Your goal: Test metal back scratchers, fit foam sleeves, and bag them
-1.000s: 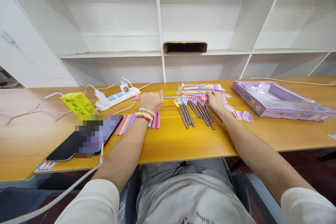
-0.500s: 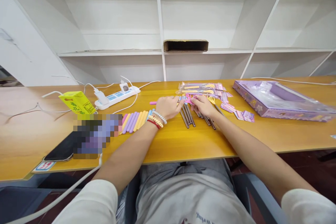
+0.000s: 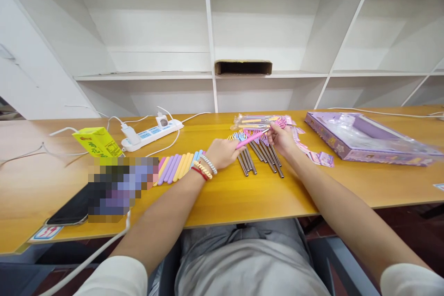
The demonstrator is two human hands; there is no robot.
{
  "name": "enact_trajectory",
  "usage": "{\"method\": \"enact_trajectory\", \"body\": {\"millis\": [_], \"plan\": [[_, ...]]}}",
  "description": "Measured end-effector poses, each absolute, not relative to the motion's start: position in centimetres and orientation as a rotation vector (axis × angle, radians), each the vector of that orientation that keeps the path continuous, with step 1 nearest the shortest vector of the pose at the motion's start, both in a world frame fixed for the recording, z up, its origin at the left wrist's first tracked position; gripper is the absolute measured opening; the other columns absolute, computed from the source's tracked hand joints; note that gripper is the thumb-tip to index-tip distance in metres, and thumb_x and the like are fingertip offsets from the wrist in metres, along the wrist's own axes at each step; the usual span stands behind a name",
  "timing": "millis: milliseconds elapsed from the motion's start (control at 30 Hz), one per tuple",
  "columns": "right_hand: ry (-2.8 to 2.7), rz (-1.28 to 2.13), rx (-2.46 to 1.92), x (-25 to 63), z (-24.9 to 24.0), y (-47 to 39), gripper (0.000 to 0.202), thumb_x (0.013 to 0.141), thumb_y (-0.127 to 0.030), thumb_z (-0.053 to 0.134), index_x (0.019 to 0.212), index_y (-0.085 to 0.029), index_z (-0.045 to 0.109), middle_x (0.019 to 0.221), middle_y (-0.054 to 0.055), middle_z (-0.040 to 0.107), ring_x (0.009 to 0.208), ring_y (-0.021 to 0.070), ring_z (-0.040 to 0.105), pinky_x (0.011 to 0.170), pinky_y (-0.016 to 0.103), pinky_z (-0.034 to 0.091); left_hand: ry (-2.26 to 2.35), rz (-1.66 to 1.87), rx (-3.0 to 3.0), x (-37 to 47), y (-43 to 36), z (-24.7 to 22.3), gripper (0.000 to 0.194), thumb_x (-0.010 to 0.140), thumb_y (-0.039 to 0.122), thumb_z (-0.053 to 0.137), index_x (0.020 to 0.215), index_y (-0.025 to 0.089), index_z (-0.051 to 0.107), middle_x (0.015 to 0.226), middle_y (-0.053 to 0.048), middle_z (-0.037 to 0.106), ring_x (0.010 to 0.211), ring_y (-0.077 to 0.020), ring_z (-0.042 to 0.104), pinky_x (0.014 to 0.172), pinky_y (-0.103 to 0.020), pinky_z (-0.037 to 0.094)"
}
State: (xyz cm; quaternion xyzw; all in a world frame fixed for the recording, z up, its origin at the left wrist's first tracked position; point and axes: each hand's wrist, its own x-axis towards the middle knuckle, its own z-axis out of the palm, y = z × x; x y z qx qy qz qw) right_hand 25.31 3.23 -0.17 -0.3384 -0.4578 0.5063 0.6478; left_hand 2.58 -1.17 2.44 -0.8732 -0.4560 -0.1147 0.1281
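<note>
A pink back scratcher (image 3: pixel 252 138) with a metal shaft slants up to the right between my hands. My left hand (image 3: pixel 225 152) is closed on the lower end of its pink handle. Near the pink claw head, my right hand (image 3: pixel 279 138) is closed on the other end, its fingers partly hiding the shaft. Beneath lie several metal rods (image 3: pixel 247 161) with yellow, blue, pink and purple claw heads (image 3: pixel 239 136). Beside my left wrist is a row of purple, yellow, blue and pink handles (image 3: pixel 177 167).
Bagged back scratchers (image 3: pixel 255 121) lie behind my hands, with small printed cards (image 3: pixel 326 159) to the right. A purple box (image 3: pixel 360 152) holds clear plastic. On the left are a power strip (image 3: pixel 154 134), a yellow carton (image 3: pixel 99 142) and a black phone (image 3: pixel 71 204).
My right hand has moved right with the claw head. The pink back scratcher now spans the gap between my hands, its handle pointing into my left hand.
</note>
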Motion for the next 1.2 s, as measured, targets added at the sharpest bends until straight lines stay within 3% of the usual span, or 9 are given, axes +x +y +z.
{"method": "enact_trajectory", "body": {"millis": [300,433,567,633,767,933,1200], "plan": [[-1.385,1.416,-0.582,23.8,-0.3,1.7,0.028,0.068,-0.034,0.071,0.085,-0.018,0.056,0.052,-0.004,0.052,0.043,0.0086,0.048,0.035,0.019,0.032,-1.092,-0.236,-2.725,3.4,-1.3,1.2,0.057,0.086,0.062,0.022,0.077,0.018,0.057,0.069,-0.006,0.064,0.06,-0.0176,0.058,0.054,-0.027,0.034],[-1.493,1.457,-0.585,24.1,-0.7,1.9,0.027,0.069,-0.036,0.07,0.085,-0.017,0.058,0.054,-0.003,0.055,0.045,0.009,0.05,0.037,0.019,0.033,-1.051,-0.225,-2.831,3.2,-1.3,1.2,0.057,0.08,0.069,0.03,0.072,0.019,0.056,0.066,-0.004,0.062,0.058,-0.0161,0.057,0.053,-0.026,0.03],[-1.532,1.49,-0.595,24.2,-0.6,1.9,0.026,0.071,-0.038,0.067,0.078,-0.015,0.057,0.055,-0.001,0.057,0.045,0.0088,0.051,0.039,0.019,0.035,-1.024,-0.213,-2.954,3.0,-1.6,1.7,0.059,0.064,0.077,0.045,0.071,0.019,0.058,0.063,-0.002,0.06,0.058,-0.0153,0.055,0.053,-0.025,0.031],[-1.508,1.474,-0.625,24.4,-0.5,2.0,0.027,0.072,-0.04,0.067,0.075,-0.015,0.056,0.054,-0.001,0.057,0.044,0.0086,0.051,0.038,0.019,0.035,-1.02,-0.258,-2.989,2.6,-1.6,2.1,0.058,0.067,0.075,0.044,0.074,0.02,0.06,0.065,-0.001,0.061,0.06,-0.0146,0.055,0.054,-0.024,0.032],[-1.38,1.411,-0.737,24.7,-0.4,2.5,0.031,0.072,-0.045,0.065,0.07,-0.016,0.052,0.053,0.0,0.058,0.042,0.0102,0.051,0.035,0.02,0.034,-1.232,-0.377,-2.805,1.4,-0.7,2.2,0.053,0.086,0.059,0.027,0.074,0.02,0.061,0.072,-0.003,0.064,0.067,-0.0152,0.057,0.059,-0.026,0.034],[-1.157,1.281,-0.812,25.5,0.2,2.8,0.031,0.074,-0.048,0.061,0.073,-0.018,0.049,0.053,0.0,0.058,0.04,0.0114,0.052,0.036,0.022,0.04,-1.537,-0.293,-2.529,-0.1,1.0,1.6,0.044,0.086,0.052,0.032,0.079,0.021,0.062,0.081,-0.006,0.065,0.075,-0.0202,0.059,0.064,-0.031,0.039],[-1.163,0.919,-1.045,27.6,0.0,3.9,0.036,0.071,-0.055,0.059,0.076,-0.02,0.054,0.05,-0.005,0.049,0.034,0.0072,0.039,0.031,0.02,0.027,-1.395,-0.265,-2.544,0.2,1.5,0.0,0.042,0.087,0.049,0.033,0.093,0.018,0.061,0.099,-0.01,0.059,0.095,-0.024,0.055,0.083,-0.038,0.039]]}}
